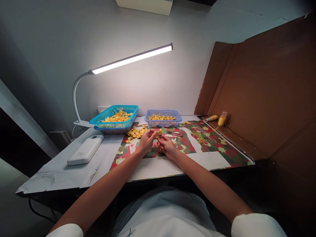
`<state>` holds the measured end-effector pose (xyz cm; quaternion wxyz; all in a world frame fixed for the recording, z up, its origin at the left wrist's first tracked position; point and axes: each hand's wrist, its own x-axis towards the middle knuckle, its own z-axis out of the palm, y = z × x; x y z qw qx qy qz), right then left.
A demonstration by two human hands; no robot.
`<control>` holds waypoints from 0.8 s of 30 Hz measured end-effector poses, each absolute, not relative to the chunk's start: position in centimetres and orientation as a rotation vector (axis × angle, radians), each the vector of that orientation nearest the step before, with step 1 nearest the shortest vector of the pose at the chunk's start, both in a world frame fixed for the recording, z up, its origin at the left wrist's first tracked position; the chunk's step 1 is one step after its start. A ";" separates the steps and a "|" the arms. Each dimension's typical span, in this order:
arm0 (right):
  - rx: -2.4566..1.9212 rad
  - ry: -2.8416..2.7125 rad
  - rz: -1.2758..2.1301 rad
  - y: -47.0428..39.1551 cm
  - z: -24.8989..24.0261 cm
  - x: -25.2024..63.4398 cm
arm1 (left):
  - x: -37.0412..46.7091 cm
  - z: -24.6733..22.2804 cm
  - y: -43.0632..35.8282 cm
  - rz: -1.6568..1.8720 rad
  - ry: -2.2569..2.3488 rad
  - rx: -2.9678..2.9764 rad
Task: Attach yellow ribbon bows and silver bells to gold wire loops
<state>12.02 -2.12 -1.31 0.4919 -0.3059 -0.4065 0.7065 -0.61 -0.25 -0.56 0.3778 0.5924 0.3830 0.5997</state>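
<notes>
Close together over the patterned mat (pixel 182 144), my two hands pinch a small yellow ribbon bow (pixel 160 132). My left hand (pixel 148 140) has its fingers closed on the bow's left side. From the right, my right hand (pixel 167 145) grips its lower part, with a thin thread hanging beneath. Just behind my right hand lie small dark red snips (pixel 174 134). A pile of yellow bows (pixel 136 133) rests on the mat beyond my left hand.
A blue basket (pixel 98 125) and a purple basket (pixel 163 123) hold yellow pieces at the back. A white power bank (pixel 86 150) lies left, near the lamp (pixel 133 59). Yellow thread (pixel 201 136), spools (pixel 222 119) and a cardboard wall (pixel 266 85) are at right.
</notes>
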 end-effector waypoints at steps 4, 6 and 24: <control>-0.739 -0.985 1.712 -2.0 -1.5 12.0 | -0.7 -0.5 -0.4 1.513 0.983 1.521; -0.736 -0.986 1.711 -2.0 -1.5 12.0 | -0.8 -0.5 -0.4 1.510 0.984 1.527; -0.723 -0.967 1.712 -2.0 -1.3 12.1 | -0.7 -0.7 -0.6 1.518 0.971 1.620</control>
